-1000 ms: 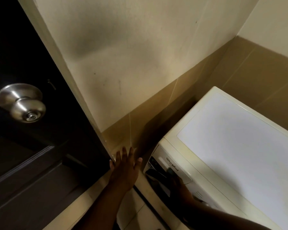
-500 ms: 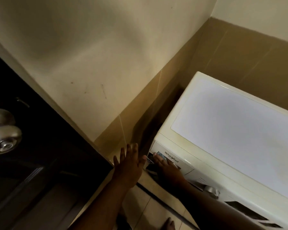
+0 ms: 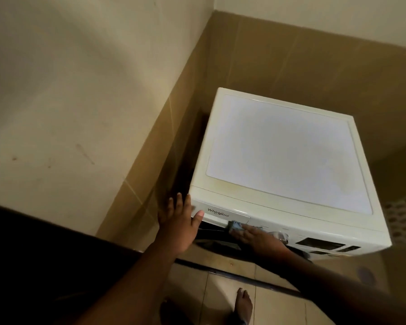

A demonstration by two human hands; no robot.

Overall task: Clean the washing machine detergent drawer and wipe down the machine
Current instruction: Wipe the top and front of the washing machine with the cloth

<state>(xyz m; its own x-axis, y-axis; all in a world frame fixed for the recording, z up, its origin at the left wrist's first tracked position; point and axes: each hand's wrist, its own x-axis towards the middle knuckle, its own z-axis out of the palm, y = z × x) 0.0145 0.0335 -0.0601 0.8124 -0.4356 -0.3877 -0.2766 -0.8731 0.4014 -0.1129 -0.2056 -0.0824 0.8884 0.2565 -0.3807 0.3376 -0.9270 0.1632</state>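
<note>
Feet: a bare foot (image 3: pixel 243 304) stands on the pale tiled floor (image 3: pixel 223 299) at the bottom centre of the frame; part of another shows just left of it.
Left hand: the left hand (image 3: pixel 177 225) is lower centre, fingers straight and spread wide, holding nothing; its thumb tip touches the left end of the white detergent drawer front (image 3: pixel 220 213), while the other fingers reach up past the machine's left front corner.
Right hand: the right hand (image 3: pixel 258 239) lies just right of the drawer front, pressing a small blue-grey cleaning cloth (image 3: pixel 235 225) against the control panel; the cloth sits under and ahead of the fingertips, at the drawer's lower right corner. Whether the fingers curl round the cloth cannot be told.
Drawer: a dark gap shows beneath the drawer front; how far it is out cannot be told.
Writing: "Whirlpool" in dark script on the drawer front.
Machine: white front-loading washing machine (image 3: pixel 286 156) with a flat, slightly yellowed top, filling centre right; a round dial and dark display panels lie right of the hand.
Room: tan tiled lower wall (image 3: pixel 291 59) behind and left; cream painted wall (image 3: pixel 80 78) above; a dark door (image 3: pixel 33 266) at lower left.
</note>
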